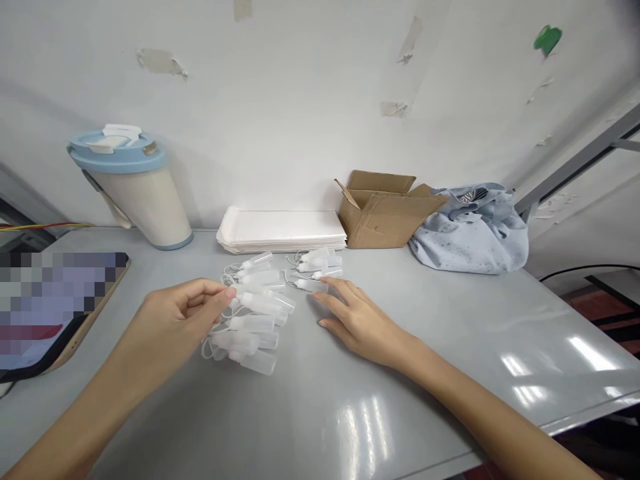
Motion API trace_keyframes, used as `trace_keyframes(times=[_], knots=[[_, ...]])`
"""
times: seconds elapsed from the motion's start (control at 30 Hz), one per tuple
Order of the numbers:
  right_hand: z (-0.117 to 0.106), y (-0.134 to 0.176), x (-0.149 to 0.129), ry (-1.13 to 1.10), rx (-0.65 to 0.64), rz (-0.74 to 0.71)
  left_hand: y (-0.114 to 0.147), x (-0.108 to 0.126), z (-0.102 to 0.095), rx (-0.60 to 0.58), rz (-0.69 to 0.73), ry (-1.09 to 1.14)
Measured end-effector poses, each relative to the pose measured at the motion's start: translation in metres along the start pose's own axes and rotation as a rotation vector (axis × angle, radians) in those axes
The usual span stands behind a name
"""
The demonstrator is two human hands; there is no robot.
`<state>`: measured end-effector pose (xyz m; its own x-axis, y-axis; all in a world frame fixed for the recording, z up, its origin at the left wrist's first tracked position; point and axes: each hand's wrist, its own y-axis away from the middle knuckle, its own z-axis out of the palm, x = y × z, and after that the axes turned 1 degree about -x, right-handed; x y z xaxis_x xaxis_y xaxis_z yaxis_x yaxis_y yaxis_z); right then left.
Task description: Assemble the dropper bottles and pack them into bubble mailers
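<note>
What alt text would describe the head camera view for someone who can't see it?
A person's left hand and right hand are at two groups of small translucent bottles on a gray table, the larger group by the left hand. Behind them, left to right, are a blue-lidded tumbler, a white stack, an open cardboard box and bundled pale-blue fabric.

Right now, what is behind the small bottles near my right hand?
Behind those bottles lies a white stack, with an open cardboard box at its right. The stack hides part of the wall.
</note>
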<state>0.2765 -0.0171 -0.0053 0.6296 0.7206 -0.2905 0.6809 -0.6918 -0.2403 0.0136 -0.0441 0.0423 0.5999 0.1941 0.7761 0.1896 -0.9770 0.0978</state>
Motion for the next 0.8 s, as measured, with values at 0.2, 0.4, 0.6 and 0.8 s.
trace_keyframes(times=[0.2, 0.4, 0.6, 0.8], knots=[[0.005, 0.0, 0.004, 0.024, -0.006, 0.006, -0.003, -0.001, -0.005, 0.048, -0.005, -0.126], [0.008, 0.0, 0.004, 0.028, -0.015, 0.003, 0.0, 0.004, -0.006, 0.116, -0.017, -0.193], [0.007, 0.0, 0.005, -0.014, 0.128, -0.045, 0.005, 0.006, -0.001, 0.131, 0.006, -0.14], [-0.006, 0.0, -0.006, -0.16, 0.327, -0.075, 0.008, 0.002, 0.001, 0.033, 0.042, -0.033]])
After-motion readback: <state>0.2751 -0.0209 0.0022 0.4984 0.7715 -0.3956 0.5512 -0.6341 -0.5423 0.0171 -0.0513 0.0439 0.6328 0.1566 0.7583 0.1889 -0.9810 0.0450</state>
